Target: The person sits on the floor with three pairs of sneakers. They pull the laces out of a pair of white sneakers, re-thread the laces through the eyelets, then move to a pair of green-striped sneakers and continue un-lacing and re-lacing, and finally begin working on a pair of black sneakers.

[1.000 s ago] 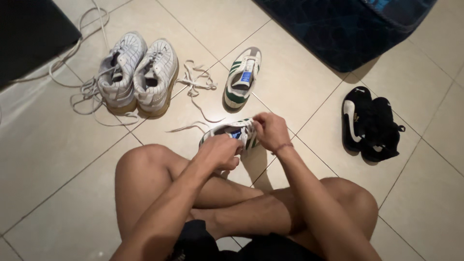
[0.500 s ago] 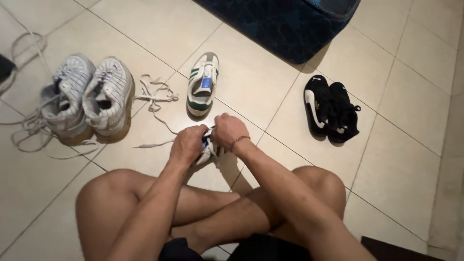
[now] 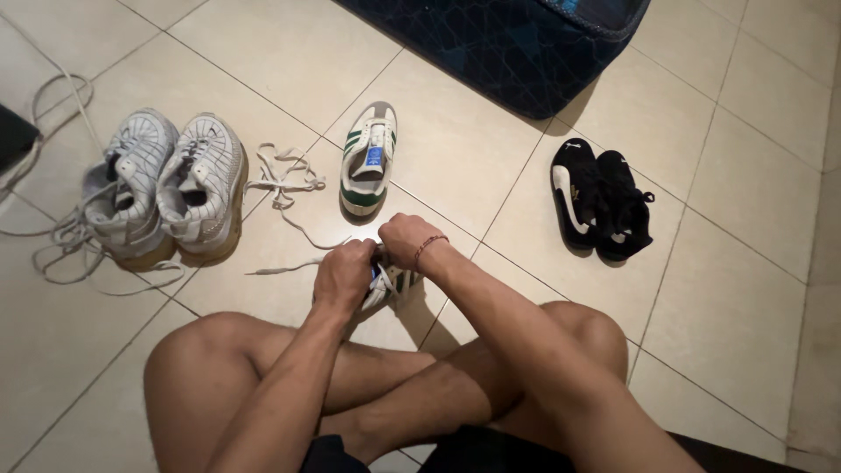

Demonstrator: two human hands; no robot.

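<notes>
I sit cross-legged on a tiled floor. A white sneaker with green stripes lies in front of my knees, mostly hidden by my hands. My left hand grips its near side, fingers closed. My right hand, a red string on the wrist, is closed on the shoe's top, where a white lace trails off to the left. The matching sneaker stands alone farther out on the floor.
A pair of grey-white sneakers with loose laces stands at the left. A loose white lace lies beside them. A black pair of shoes sits at the right. A dark blue patterned bag lies at the top. A pale cord runs along the far left.
Both hands stay on the white and green sneaker with small finger shifts. The view has swung, so the shoes on the floor sit differently in frame.
</notes>
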